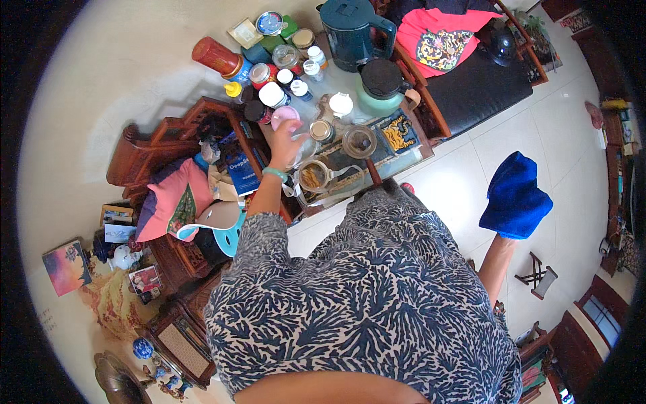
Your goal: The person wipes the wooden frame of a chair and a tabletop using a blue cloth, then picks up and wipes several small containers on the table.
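My left hand (286, 144), with a pale green bangle (275, 173) at the wrist, reaches over the small table. Its fingertips meet the edge of a round pink lid or cup (283, 116); whether they grip it is unclear. Beside the hand are a gold-lidded jar (321, 130), an open glass jar (359, 142) and a clear strapped canister (314, 175) with brown contents. Out to the right, a blue cloth (516, 199) covers my right hand, so only the wrist and forearm show. The cloth hangs above the tiled floor, away from the table.
Bottles and jars, including a white-capped bottle (272, 95), crowd the table's wall side. A dark electric kettle (351, 35) and green pot (379, 86) stand at its far end. Wooden seats flank the table, one with a pink cushion (176, 199). A folding stool (537, 276) stands right.
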`<state>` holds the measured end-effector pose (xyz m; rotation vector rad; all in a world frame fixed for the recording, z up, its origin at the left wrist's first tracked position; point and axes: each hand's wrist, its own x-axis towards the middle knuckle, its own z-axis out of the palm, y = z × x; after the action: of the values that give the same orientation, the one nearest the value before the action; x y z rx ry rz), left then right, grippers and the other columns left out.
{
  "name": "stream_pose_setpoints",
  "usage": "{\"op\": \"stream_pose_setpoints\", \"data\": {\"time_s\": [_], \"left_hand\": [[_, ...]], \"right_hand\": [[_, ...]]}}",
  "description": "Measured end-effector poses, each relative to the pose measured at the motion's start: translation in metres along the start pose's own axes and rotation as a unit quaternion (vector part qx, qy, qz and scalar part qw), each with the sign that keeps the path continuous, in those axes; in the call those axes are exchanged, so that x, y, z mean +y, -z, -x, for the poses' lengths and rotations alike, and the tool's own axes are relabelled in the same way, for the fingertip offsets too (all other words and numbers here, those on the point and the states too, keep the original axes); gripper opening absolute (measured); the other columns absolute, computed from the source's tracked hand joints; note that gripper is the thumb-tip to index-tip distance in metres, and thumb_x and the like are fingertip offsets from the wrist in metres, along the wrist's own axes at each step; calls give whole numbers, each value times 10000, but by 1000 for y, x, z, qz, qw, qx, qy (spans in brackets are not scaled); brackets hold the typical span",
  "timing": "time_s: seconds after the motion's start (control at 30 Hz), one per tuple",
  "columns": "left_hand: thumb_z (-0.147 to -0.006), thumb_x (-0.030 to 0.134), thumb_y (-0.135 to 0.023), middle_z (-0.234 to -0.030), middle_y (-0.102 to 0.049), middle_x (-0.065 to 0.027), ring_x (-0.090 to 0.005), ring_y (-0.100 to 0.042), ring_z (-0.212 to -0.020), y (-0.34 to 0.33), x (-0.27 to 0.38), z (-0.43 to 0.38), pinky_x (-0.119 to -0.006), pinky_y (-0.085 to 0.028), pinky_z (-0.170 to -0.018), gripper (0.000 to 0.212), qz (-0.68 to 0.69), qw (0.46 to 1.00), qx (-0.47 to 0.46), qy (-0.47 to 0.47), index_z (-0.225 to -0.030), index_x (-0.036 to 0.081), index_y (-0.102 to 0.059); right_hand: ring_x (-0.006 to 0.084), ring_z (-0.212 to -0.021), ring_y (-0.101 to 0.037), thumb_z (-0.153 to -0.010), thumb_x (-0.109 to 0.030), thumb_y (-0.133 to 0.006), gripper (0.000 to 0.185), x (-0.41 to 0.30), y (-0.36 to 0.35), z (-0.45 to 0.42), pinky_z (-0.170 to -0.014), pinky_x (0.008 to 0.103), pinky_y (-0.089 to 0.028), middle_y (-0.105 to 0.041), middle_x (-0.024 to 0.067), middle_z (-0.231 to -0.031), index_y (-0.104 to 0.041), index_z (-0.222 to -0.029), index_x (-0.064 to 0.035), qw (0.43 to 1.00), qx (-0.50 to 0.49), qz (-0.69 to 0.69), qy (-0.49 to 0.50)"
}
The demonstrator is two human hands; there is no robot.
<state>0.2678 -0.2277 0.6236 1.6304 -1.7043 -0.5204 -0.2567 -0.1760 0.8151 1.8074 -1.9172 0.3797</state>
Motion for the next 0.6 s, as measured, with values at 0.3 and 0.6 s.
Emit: {"op": "stream_pose_setpoints", "data": {"time_s": [0.3, 0.6], "left_hand": [[-557, 601, -771, -1297, -432, -300, -429, -460, -1181, -6, -34, 50, -436, -392, -991, 1026, -165, 899, 12, 405, -1339, 43, -408], [-596, 460, -765, -1062, -635, -203, -309, -624, -961, 29, -104, 66, -379, -500, -779, 761, 37, 893, 26, 448, -1150, -24, -569]], "right_hand": [[143, -474, -392, -806, -210, -613, 115, 0, -8, -1, -461, 305, -264, -524, 3, -610, -605, -876, -119, 1000, -6, -4, 2], [207, -404, -427, -798, -250, -596, 90, -17, -7, -11, -423, 326, -274, -502, 36, -535, -576, -834, -170, 1000, 14, -22, 16]]}}
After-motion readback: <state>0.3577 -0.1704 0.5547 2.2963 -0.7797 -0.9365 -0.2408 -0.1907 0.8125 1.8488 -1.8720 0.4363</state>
